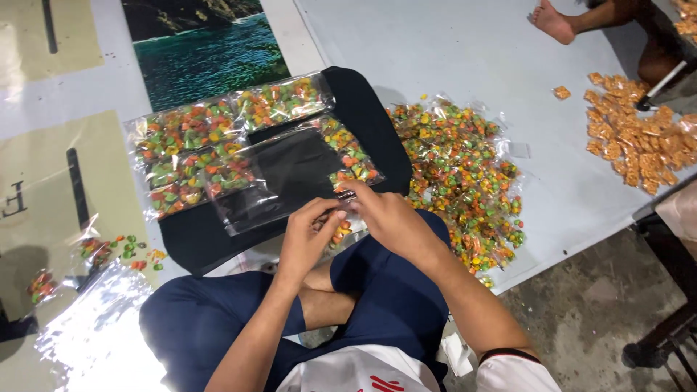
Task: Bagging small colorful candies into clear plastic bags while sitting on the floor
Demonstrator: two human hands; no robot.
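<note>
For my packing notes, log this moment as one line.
left hand: pinching small candy packet | right hand: same packet | ahead: filled bag strip on black cloth | right: packet pile

I've got 1 small packet [338, 231] pinched between my 2 hands: left hand [308, 236], right hand [392, 218]. Just above the grip: 1 black board [290, 174] w/ approx 5 filled packets [210, 138] in 2 rows. Right of grip: 1 big heap of multicolour packets [465, 174], too many to count. Far right: 1 heap of orange packets [632, 138]. Left, below grip: 1 stack of empty clear bags [102, 334].
</note>
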